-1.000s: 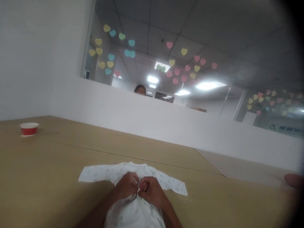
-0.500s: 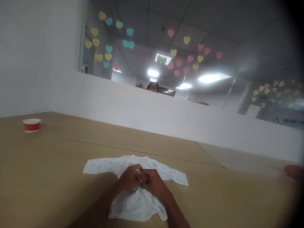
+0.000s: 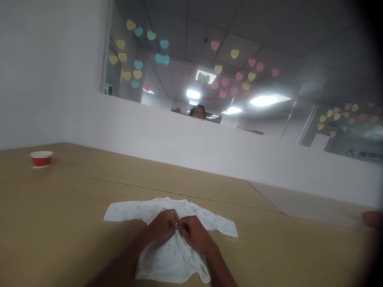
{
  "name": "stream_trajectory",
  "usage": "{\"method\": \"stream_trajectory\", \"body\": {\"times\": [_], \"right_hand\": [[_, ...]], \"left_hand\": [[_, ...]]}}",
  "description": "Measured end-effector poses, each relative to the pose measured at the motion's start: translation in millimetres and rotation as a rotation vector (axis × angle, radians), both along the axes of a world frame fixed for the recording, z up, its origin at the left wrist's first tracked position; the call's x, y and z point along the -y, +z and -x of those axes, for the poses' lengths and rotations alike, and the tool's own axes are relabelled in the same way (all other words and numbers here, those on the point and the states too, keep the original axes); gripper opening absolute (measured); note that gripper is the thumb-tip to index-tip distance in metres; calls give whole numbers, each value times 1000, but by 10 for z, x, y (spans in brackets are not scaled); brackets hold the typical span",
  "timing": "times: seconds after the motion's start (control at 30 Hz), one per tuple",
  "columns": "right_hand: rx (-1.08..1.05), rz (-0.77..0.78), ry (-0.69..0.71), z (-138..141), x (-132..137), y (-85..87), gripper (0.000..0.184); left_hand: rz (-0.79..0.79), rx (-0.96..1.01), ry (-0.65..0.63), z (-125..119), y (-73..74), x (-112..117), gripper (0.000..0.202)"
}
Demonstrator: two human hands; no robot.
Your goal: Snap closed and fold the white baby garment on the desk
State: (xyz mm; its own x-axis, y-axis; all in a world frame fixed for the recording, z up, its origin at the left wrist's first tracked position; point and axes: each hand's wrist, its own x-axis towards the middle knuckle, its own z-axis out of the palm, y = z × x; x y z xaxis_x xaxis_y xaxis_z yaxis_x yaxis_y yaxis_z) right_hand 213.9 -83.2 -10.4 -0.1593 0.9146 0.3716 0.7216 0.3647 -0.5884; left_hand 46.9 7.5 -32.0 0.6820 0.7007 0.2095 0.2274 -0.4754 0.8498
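Note:
A small white baby top (image 3: 167, 259) with a faint pale print lies flat on the tan table (image 3: 60, 223), its two sleeves spread to either side. My left hand (image 3: 163, 227) and my right hand (image 3: 193, 233) meet over the chest of the top. Both are closed, fingertips pinched together on a thin tie or fastener at the garment's front. Which of the two it is, I cannot make out.
A red and white paper cup (image 3: 41, 159) stands far left on the table. A white partition (image 3: 209, 147) runs along the table's far side, and a person's head (image 3: 197, 111) shows above it. Someone's fingertip (image 3: 372, 219) pokes in at the right edge.
My hands stay pinched at the garment's front with only small finger shifts. The view has tilted, so the lower hem of the top now shows. The person behind the partition moved right.

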Motion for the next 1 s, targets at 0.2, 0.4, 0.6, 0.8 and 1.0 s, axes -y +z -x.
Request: {"method": "stream_trajectory", "body": {"times": [0.2,0.4,0.6,0.8,1.0], "right_hand": [[-199,121,46,-156,-90,-87,11],[-107,-12,-79,-321,-148,-77,8],[-137,-114,-42,-110,482,102,10],[155,-193,-54,-285,1164,-188,49],[226,-273,-195,-405,835,-539,43]], "left_hand": [[-110,-83,44,22,25,-18,16],[-264,-117,-50,142,239,34,10],[-157,-367,-271,464,360,390,22],[-172,-263,-58,843,190,750,15],[-147,-165,-24,875,87,897,25]]}}
